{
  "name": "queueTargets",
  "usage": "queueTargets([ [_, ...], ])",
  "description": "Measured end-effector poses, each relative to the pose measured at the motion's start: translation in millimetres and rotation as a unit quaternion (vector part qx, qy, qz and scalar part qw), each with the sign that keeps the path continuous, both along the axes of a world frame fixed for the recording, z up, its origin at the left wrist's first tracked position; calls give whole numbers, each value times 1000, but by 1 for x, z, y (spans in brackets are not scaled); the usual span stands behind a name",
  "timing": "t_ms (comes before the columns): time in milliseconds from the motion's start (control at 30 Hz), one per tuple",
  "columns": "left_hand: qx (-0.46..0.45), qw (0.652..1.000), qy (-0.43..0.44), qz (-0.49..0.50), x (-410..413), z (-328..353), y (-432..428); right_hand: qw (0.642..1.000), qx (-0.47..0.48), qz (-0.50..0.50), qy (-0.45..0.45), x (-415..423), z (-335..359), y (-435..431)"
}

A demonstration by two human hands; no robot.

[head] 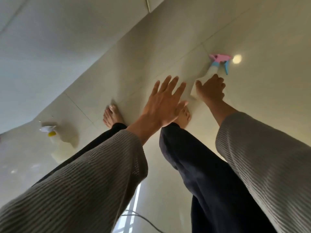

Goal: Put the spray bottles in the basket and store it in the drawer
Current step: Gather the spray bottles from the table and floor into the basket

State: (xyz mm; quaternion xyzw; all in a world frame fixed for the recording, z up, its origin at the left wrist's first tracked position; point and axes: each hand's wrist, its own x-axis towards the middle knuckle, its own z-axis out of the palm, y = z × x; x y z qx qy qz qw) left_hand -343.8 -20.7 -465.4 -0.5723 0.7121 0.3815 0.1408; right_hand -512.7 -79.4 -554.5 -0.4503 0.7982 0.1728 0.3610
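While left hand (pixel 164 105) hovers spread, empty, right hand (pixel 211 89) grips pink-topped spray bottle (pixel 217 63); yellow-collared bottle (pixel 52 133) far left.

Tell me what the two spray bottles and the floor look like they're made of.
Pink-headed bottle: probably translucent plastic body, with opaque matte pink and blue trigger parts. Yellow-collared bottle: likely milky plastic too, though blur limits certainty. Floor: glossy pale tile, apparently ceramic, judging by grout lines and a mirrored ceiling light.
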Motion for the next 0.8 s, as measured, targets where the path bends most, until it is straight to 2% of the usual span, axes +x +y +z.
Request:
queueTargets([
  [133,15,1000,5,20,11,-21,3,999,-31,-23,4,5,-23,-11],
  [233,40,999,0,35,22,-21,0,998,-13,-62,-19,4,-22,-12],
  [333,48,995,20,85,32,-3,2,984,8,-138,-111,8,9,-6],
  [467,90,972,102,192,47,36,18,947,37,-224,-227,31,88,11],
  [567,134,932,163,296,62,75,31,915,51,-241,-319,56,162,22],
  [700,186,810,313,459,94,145,46,878,47,-243,-410,96,254,37],
  [800,162,785,363,474,121,201,57,867,27,-218,-446,129,314,45],
])
